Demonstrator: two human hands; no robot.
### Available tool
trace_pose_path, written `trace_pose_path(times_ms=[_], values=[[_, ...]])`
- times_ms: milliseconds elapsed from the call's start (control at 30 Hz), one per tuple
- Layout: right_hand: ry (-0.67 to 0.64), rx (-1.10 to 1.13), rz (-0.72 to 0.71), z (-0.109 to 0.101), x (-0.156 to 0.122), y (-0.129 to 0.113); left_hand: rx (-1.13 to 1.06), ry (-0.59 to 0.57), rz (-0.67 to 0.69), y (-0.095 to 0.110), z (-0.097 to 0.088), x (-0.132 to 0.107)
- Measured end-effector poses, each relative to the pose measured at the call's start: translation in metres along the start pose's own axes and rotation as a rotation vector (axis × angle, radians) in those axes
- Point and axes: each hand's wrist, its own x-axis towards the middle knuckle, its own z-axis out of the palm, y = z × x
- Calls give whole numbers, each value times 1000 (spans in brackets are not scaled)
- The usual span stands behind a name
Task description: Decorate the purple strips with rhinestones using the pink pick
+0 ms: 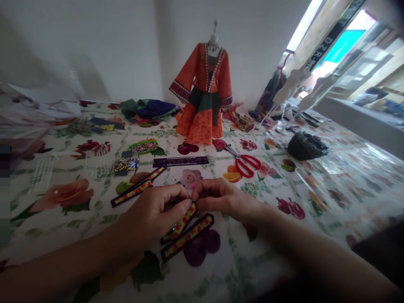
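Between thumb and fingers my left hand pinches a dark fabric strip with a yellow and red pattern. My right hand has its fingertips pressed together at the strip's upper end, touching or almost touching the left fingers; whatever lies in that pinch is too small to make out. Just below lies a second patterned strip. Two more patterned strips rest beyond my left hand. Farther off is a dark purple band edged with rows of pale beads.
A small dress form wears an orange dress at the back. Red-handled scissors lie right of the band. Colourful beads, a card of shiny studs and folded cloth are at left. A black bundle sits at right.
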Motion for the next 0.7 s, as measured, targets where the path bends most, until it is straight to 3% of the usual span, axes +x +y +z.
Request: trace_pose_path(times_ms=[467,700], values=[[-16,-32,-5,-1,0,0,-21,-43,-46,2,-4,2],[49,2,-56,-5,4,6,-168,-110,-49,1,-1,4]])
